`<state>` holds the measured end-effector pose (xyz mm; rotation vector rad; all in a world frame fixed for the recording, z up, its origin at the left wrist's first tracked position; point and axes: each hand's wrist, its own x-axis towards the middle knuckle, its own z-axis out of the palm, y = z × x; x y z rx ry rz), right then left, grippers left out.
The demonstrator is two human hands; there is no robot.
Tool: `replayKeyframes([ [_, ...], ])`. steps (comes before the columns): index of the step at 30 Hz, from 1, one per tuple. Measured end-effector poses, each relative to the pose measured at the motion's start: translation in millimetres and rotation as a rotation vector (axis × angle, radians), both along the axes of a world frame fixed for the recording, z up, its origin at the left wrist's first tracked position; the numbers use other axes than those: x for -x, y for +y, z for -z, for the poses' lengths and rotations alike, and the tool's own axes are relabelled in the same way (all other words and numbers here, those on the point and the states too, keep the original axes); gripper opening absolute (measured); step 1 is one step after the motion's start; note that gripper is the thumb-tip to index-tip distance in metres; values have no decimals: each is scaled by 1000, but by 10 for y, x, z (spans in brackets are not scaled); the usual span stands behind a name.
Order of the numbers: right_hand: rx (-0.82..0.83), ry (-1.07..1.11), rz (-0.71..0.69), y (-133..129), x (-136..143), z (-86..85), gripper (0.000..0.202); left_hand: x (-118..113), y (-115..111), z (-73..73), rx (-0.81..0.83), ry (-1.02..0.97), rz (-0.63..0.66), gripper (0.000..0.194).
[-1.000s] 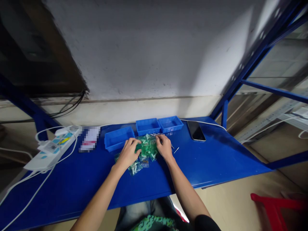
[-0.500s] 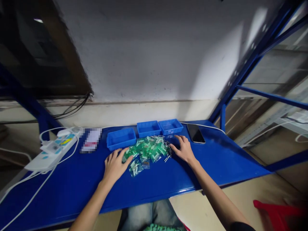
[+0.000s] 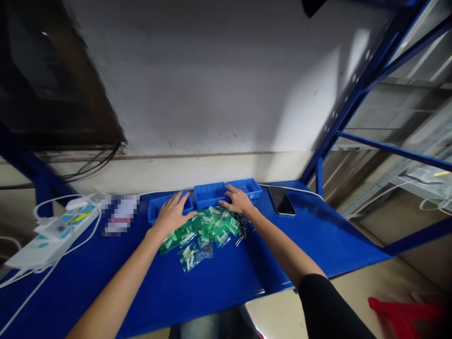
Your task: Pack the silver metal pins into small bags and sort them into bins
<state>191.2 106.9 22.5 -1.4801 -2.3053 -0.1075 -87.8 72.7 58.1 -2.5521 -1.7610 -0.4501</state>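
A heap of small clear and green plastic bags (image 3: 215, 225) with pale pieces inside lies mid-table. Loose thin metal pins (image 3: 243, 227) are scattered at its right edge. My left hand (image 3: 173, 214), fingers spread, reaches over the left blue bin (image 3: 155, 208), and I cannot tell whether it touches the bin. Over the far side of the heap, my right hand (image 3: 238, 200) has its fingers apart in front of the middle blue bin (image 3: 208, 194) and the right blue bin (image 3: 252, 187). Neither hand shows anything held.
A dark phone (image 3: 281, 201) lies right of the bins on the blue table (image 3: 226, 287). On the left are a white power strip (image 3: 52, 240) with cables and a blurred-out item (image 3: 121, 214). A blue metal frame (image 3: 319, 176) rises at the right, and a red stool (image 3: 395, 310) stands below.
Both hands have moved forward, the left over the left bin and the right leftward from the pins to the far side of the heap. The camera view has shifted slightly.
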Motion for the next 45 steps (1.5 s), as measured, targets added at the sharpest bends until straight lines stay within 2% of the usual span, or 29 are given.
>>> replayKeyframes([
  [2, -23, 30, 10, 49, 4, 27, 44, -65, 275, 118, 91, -11, 109, 69],
  [6, -63, 34, 28, 167, 57, 49, 38, -69, 680, 260, 26, -64, 182, 64],
  [9, -91, 34, 47, 271, 108, 61, 34, -38, 829, 284, -12, -48, 180, 60],
  [12, -106, 41, 32, 337, 123, 74, 35, -23, 887, 301, -62, -33, 151, 54],
  [16, -83, 70, 29, 333, 107, 79, 34, 27, 916, 305, -70, -42, 188, 53],
  [21, -49, 59, 38, 263, 126, 82, 26, 140, 901, 229, 40, 42, 278, 55],
  [23, -43, 57, 55, 255, 150, 81, 25, 127, 868, 209, 33, 21, 262, 56],
  [28, -35, 121, 112, 261, 223, 61, 25, -5, 825, 227, -109, -77, 179, 49],
  [34, -30, 168, 168, 167, 290, 53, 21, 9, 834, 214, -47, -153, 200, 48],
  [38, -36, 193, 182, 64, 287, 58, 20, 23, 746, 185, -17, -152, 218, 48],
  [45, -30, 207, 156, -106, 256, 47, 19, 4, 492, 210, -23, -154, 176, 47],
])
